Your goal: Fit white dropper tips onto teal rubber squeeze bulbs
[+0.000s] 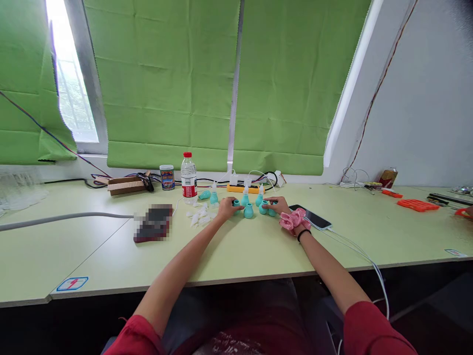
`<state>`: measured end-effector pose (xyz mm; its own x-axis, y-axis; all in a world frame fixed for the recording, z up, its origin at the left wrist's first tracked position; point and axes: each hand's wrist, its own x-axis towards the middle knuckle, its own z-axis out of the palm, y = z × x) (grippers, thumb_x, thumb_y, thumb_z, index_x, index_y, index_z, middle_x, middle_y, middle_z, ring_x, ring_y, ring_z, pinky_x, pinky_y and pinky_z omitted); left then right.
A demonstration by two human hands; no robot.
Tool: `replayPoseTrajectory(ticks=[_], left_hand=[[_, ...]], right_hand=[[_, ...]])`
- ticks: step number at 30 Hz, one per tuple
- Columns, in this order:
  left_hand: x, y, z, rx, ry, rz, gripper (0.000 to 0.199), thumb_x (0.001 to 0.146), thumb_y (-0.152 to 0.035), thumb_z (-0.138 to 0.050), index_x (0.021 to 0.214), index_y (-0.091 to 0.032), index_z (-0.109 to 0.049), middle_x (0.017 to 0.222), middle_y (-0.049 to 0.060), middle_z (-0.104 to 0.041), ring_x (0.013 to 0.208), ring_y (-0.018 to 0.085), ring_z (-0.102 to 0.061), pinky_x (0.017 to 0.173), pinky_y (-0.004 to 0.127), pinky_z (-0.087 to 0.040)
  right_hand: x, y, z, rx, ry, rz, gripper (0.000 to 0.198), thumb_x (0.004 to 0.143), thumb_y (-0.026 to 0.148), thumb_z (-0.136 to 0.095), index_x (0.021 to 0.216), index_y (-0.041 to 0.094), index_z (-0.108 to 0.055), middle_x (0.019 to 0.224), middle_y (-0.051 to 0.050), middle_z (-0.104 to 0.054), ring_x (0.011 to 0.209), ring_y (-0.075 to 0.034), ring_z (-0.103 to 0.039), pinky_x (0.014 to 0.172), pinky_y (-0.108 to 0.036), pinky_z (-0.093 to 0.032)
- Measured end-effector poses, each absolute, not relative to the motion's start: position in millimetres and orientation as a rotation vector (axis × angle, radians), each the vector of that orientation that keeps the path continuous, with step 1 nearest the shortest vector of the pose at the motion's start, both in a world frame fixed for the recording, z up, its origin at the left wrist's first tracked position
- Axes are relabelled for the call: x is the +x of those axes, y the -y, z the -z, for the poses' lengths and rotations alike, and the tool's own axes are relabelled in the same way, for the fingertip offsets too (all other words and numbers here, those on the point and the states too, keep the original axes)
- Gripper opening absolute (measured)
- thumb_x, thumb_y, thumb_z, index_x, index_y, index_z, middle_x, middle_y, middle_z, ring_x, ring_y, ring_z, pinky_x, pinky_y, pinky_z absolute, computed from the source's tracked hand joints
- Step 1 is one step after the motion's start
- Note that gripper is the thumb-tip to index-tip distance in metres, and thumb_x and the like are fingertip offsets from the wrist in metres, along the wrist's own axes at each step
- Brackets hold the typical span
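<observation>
My left hand closes its fingers on a teal rubber bulb with an open neck. A second teal bulb stands upright between my hands, touched by neither. To the right, my right hand has its fingertips on another teal bulb, and one more lies partly hidden under that hand. Behind them stand teal bulbs fitted with clear pointed tips. Left of my left hand is a loose pile of whitish translucent tips. Near it, one teal bulb lies on its side.
A red-capped water bottle and a can stand at the back left. A yellow power strip lies behind the bulbs. One phone sits by my right wrist, with cables running off the table. Orange pieces lie far right.
</observation>
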<state>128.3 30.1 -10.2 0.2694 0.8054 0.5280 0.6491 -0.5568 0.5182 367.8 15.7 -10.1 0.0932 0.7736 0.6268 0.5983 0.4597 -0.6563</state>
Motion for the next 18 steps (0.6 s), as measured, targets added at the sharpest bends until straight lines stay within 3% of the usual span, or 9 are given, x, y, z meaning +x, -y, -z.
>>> replayPoseTrajectory(ticks=[3,6,11,18], left_hand=[[136,-34,10,2.278,-1.430,-1.125,0.042,0.061,-0.048,-0.060,0.089,-0.017,-0.063,0.078,0.004,-0.062,0.073,0.017,-0.053,0.059,0.024,-0.036],[141,-32,10,2.259,-1.482,-1.095,0.044,0.065,-0.048,-0.056,0.100,-0.021,-0.060,0.090,0.006,-0.062,0.086,0.021,-0.053,0.065,0.025,-0.039],[141,-24,8,2.291,-1.499,-1.085,0.036,0.082,-0.040,-0.035,0.098,-0.021,-0.060,0.091,0.007,-0.063,0.087,0.021,-0.054,0.069,0.028,-0.039],[141,-20,8,2.189,-1.541,-1.280,0.035,0.085,-0.029,-0.028,0.102,-0.016,-0.056,0.094,0.008,-0.062,0.086,0.020,-0.055,0.073,0.028,-0.039]], right_hand=[[377,-22,15,-1.227,1.656,-0.329,0.036,0.051,0.033,-0.069,0.081,0.013,-0.067,0.050,0.003,-0.044,0.046,-0.009,-0.037,0.047,-0.026,-0.030],[377,-27,19,-1.246,1.637,-0.301,0.039,0.053,0.037,-0.067,0.083,0.011,-0.067,0.050,0.003,-0.043,0.046,-0.009,-0.035,0.048,-0.026,-0.030],[367,-27,21,-1.245,1.641,-0.239,0.040,0.052,0.040,-0.066,0.080,0.011,-0.067,0.057,-0.002,-0.053,0.053,-0.012,-0.044,0.053,-0.026,-0.037],[362,-20,24,-1.259,1.626,-0.101,0.041,0.053,0.043,-0.065,0.081,0.013,-0.065,0.075,-0.007,-0.061,0.064,-0.015,-0.053,0.062,-0.028,-0.044]])
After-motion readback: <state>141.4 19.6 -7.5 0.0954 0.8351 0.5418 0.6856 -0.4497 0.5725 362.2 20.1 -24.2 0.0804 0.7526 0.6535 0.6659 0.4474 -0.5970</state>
